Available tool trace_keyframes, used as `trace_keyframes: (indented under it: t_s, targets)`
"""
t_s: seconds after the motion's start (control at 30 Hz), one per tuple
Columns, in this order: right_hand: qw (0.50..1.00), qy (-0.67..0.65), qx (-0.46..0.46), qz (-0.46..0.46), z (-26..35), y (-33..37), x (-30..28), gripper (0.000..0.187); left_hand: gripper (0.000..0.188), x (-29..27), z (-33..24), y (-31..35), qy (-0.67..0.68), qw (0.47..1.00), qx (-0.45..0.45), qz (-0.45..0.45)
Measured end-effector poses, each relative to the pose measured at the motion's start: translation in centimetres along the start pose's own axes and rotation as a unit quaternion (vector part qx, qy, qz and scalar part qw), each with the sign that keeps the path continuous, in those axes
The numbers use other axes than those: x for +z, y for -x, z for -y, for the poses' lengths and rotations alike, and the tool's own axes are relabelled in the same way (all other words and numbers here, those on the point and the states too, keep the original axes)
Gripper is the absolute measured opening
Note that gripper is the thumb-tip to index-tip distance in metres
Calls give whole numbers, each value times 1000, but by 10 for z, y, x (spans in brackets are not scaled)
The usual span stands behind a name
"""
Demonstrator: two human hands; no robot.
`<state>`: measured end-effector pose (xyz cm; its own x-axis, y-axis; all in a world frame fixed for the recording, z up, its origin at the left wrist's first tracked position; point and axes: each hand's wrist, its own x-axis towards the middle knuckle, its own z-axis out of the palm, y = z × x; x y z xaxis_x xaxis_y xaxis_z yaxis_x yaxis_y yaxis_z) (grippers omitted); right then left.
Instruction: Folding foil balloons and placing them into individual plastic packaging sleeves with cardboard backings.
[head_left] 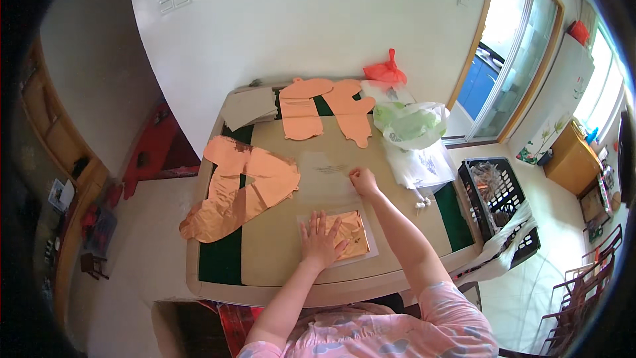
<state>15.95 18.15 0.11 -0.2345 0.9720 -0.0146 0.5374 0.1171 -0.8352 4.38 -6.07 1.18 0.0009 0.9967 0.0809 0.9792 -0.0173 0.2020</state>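
The left hand (320, 238) lies flat with its fingers spread on a folded rose-gold foil balloon (351, 233), pressing it down where it sits inside a clear plastic sleeve (370, 250) near the front edge of the table (278, 245). The right hand (363, 179) reaches further back over the table, its fingertips pinched narrow on the corner of a second clear plastic sleeve (324, 176), which lies just behind the foil balloon and bears a small patch of dark print. Left of that second sleeve, a large crumpled rose-gold foil balloon (242, 185) sprawls across the table's left side and hangs partly over its edge. Behind the second sleeve, toward the wall, two more flat rose-gold foil shapes (324, 109) lie side by side at the back of the table, with a stack of grey-white sheets (250, 107) just to their left. To the right of those shapes sits a heap of white and green plastic bags (411, 129), and a red plastic bag (385, 71) stands behind the heap against the wall. A few small white bits (421, 204) rest on the table right of the right forearm. Off the table's right end stands a black slatted crate (498, 199) with clutter inside and a white bag draped at its side.
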Motion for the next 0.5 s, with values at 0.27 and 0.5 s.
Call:
trace_keyframes:
  t_s: [0.27, 0.5]
  targets:
    - [961, 185, -53, -198, 4, 13, 2, 17, 70, 4, -4, -2, 3, 1000, 12, -25]
    - [991, 96, -50, -82, -17, 96, -35, 12, 70, 14, 3, -1, 14, 999, 12, -42]
